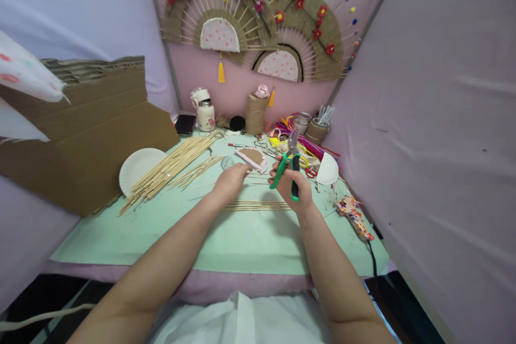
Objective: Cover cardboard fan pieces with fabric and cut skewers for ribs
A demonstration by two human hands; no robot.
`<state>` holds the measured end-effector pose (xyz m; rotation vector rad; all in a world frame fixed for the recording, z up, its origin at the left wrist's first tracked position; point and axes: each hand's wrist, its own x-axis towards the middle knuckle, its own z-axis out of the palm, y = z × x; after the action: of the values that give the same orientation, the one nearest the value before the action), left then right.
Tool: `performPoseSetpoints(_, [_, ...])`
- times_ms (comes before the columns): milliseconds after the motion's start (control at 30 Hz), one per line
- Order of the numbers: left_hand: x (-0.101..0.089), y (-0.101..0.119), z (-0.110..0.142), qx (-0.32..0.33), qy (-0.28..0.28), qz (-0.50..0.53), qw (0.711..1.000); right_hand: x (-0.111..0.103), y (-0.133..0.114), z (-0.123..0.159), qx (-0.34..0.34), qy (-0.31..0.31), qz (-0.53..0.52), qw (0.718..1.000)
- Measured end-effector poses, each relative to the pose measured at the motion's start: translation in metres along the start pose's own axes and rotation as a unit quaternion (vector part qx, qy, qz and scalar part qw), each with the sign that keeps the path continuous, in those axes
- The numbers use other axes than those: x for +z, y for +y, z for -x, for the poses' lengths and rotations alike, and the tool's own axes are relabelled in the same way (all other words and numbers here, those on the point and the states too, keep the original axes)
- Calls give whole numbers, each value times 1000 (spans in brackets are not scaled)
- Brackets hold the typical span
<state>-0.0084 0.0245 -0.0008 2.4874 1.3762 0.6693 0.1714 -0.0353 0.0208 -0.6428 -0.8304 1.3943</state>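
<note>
My right hand (297, 185) is closed around cutting pliers (285, 169) with green-and-black handles. Their metal jaws point up and away from me, and the handles are spread. Low over the table, my left hand (230, 181) has its fingers drawn together by the near edge of a cardboard half-circle (253, 157) with a pink-spotted white rim. What those fingers pinch, if anything, I cannot make out. Several thin sticks (262, 206) lie across the table between and below my hands.
A large pile of bamboo sticks (173, 169) overlaps a white paper plate (137, 166) at left, beside a cardboard box (121, 134). At right lie a white half-disc (327, 169) and a corded glue gun (355, 217). Twine spool (256, 113) and bottle (205, 112) stand behind.
</note>
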Motion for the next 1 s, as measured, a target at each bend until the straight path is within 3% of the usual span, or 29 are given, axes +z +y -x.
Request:
performPoseSetpoints(133, [-13,-17,-8,-27,122,42,991,-2,11,1,117,-35,128,984])
performPoseSetpoints(233, [-20,-23,-10,-32,200,69,977,-2,17,3,165,-56,205,963])
performPoseSetpoints(367, [-25,-20,-8,-12,252,109,961,1,18,6,200,-78,247,945])
performPoseSetpoints(600, [-26,-3,-3,-3,225,134,965,4,16,9,197,-84,266,940])
performPoseSetpoints(800, [-25,0,-2,5,158,108,981,3,17,10,191,-88,267,940])
performPoseSetpoints(1000, [-26,2,0,-3,135,91,987,2,19,10,197,-82,256,943])
